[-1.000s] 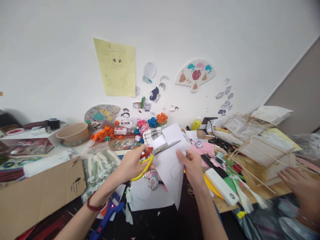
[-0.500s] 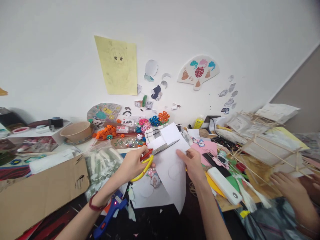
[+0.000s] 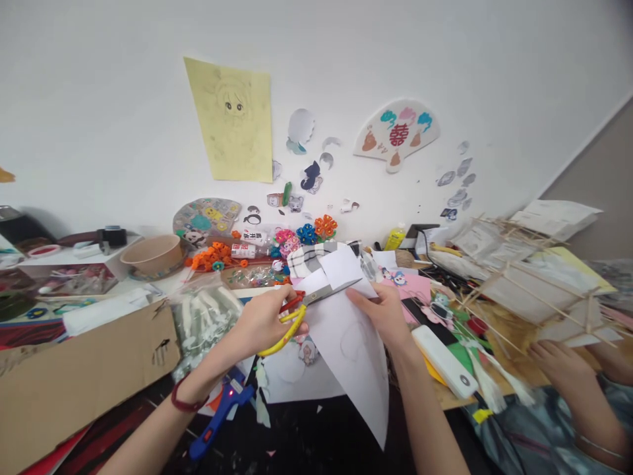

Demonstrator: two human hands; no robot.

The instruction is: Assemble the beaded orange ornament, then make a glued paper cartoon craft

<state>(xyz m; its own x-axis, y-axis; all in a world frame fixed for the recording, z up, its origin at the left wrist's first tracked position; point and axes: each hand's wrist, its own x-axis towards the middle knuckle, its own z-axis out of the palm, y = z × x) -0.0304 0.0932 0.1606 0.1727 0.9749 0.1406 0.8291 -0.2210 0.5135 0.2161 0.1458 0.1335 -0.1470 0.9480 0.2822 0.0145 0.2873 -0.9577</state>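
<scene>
Pinching white paper point(image 3: 346, 353) in my right hand point(image 3: 390, 316), left hand point(image 3: 260, 323) with fingers clamped round scissors point(image 3: 316, 296), cutting contact unclear, white device point(image 3: 444, 363) near table's point(image 3: 517, 326) front edge.

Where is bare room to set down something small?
Mainly on the black surface between the blue plastic glue gun and hanging white paper sheet, besides small pale paper scraps. Crowded: around the orange craft flowers and, rightward, the wooden-stick paper frames.
</scene>
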